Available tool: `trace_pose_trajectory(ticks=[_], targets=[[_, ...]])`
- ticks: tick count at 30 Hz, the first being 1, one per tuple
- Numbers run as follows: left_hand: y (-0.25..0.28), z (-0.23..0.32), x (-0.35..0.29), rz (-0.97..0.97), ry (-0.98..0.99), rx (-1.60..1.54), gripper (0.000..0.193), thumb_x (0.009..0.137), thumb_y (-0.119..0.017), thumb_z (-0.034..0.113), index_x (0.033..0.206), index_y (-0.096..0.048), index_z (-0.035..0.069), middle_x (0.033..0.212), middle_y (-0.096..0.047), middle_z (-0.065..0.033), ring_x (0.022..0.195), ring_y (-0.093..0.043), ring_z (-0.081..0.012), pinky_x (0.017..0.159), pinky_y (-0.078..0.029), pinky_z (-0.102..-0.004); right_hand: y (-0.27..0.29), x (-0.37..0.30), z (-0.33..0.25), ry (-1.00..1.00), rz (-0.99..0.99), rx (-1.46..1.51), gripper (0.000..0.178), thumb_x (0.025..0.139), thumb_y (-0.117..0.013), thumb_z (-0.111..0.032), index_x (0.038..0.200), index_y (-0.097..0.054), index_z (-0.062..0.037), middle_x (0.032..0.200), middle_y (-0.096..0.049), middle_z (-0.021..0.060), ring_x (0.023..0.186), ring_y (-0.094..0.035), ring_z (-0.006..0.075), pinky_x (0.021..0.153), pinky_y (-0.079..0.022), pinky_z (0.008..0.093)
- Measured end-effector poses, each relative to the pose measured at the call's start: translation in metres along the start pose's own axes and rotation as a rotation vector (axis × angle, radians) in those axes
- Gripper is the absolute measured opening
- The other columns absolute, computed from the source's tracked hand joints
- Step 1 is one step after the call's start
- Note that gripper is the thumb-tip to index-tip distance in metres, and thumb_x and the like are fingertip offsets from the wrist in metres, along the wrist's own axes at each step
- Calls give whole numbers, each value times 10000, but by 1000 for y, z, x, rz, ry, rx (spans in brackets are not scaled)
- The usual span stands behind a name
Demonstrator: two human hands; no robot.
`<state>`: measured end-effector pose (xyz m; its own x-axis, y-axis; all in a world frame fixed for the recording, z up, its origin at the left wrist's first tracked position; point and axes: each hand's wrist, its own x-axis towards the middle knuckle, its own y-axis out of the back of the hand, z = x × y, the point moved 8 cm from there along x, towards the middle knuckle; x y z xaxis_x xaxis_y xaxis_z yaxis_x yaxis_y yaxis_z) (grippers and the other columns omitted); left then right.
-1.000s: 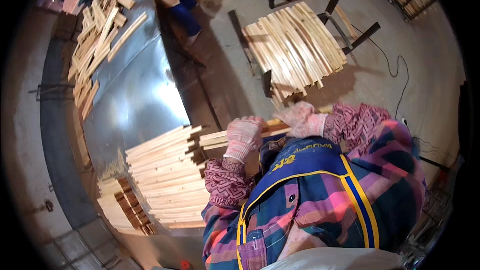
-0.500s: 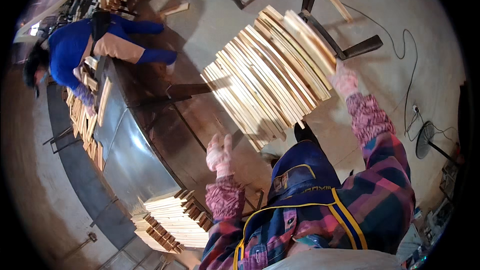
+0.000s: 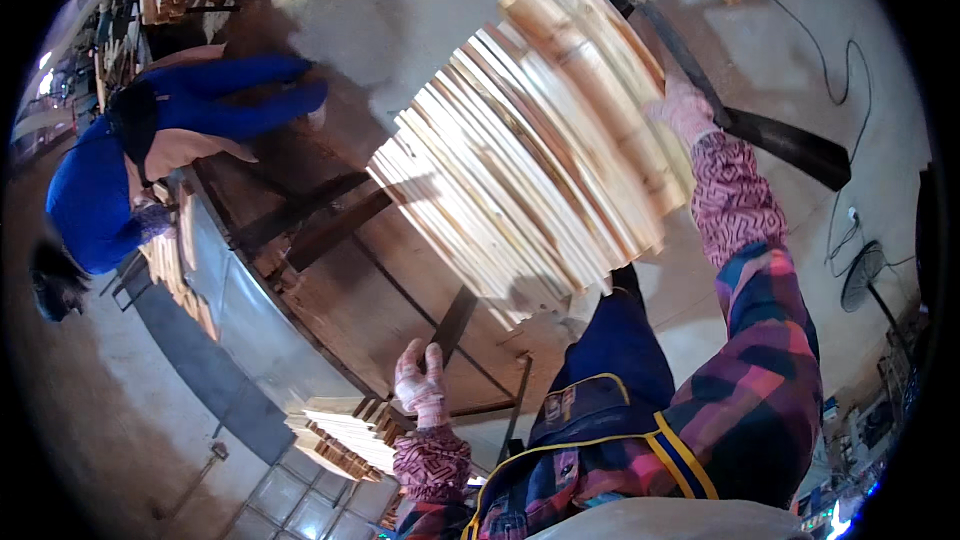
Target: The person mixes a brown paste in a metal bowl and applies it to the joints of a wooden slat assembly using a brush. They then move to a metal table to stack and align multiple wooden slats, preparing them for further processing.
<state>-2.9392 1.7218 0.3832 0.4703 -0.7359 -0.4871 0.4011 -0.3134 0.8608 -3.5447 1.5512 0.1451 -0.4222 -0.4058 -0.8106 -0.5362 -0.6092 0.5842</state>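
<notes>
A long row of pale wooden boards (image 3: pixel 500 150) rests on dark metal supports in front of me. The boards at the left stand packed on edge; those at the right lean over and show their broad faces. My right hand (image 3: pixel 685 112), in a pale glove, is closed on the outer edge of the rightmost wooden board (image 3: pixel 610 25); some of its fingers are hidden. My left hand (image 3: pixel 420 377), also gloved, hangs open near the row's lower left, apart from the boards. Its fingers are spread and nothing is in them.
At the left, a co-worker in blue (image 3: pixel 95 190) bends over a metal-topped table (image 3: pixel 270 340) with loose wood pieces. A stack of short boards (image 3: pixel 345 435) sits at its near end. Dark metal legs (image 3: pixel 790 145) jut out at right, near a cable (image 3: pixel 850 70) and a round fan (image 3: pixel 862 275).
The boards at the right of the row have tipped and spread, showing more of their faces. My left hand has moved lower. The co-worker has shifted and bent further down.
</notes>
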Motion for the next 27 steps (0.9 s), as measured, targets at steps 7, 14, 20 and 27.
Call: trace_pose_trajectory(ticks=[7, 14, 20, 27], targets=[[4, -22, -1, -46, 112, 71, 442, 853, -738, 372, 1163, -686, 61, 1123, -674, -126, 1064, -629, -287, 932, -497, -384, -82, 2, 38, 219, -246, 272, 945, 744, -741, -539, 1434, -409, 16, 1453, -432, 276, 1389, -390, 363, 1140, -297, 415], [7, -12, -3, -34, 43, 137, 443, 870, -735, 321, 1163, -669, -6, 1115, -683, -161, 1020, -654, -267, 920, -501, -356, -13, -40, -23, 26, -79, -162, 772, 817, -671, -479, 1422, -423, -68, 1389, -527, 217, 1276, -529, 350, 1055, -416, 430], [-4, 8, -17, -68, -11, 153, 406, 866, -737, 313, 1163, -685, 42, 1131, -668, -151, 1063, -627, -272, 943, -485, -364, -15, -8, 6, -73, 166, -235, 728, 844, -637, -468, 1443, -410, -122, 1309, -608, 169, 1189, -606, 310, 999, -464, 422], [7, -3, 3, 79, -93, 16, 350, 827, -761, 283, 1094, -713, 64, 1060, -682, -138, 978, -649, -299, 880, -518, -396, -4, -13, -29, 39, 214, -202, 719, 819, -634, -503, 1392, -479, -98, 1324, -607, 132, 1201, -596, 308, 1003, -464, 388]])
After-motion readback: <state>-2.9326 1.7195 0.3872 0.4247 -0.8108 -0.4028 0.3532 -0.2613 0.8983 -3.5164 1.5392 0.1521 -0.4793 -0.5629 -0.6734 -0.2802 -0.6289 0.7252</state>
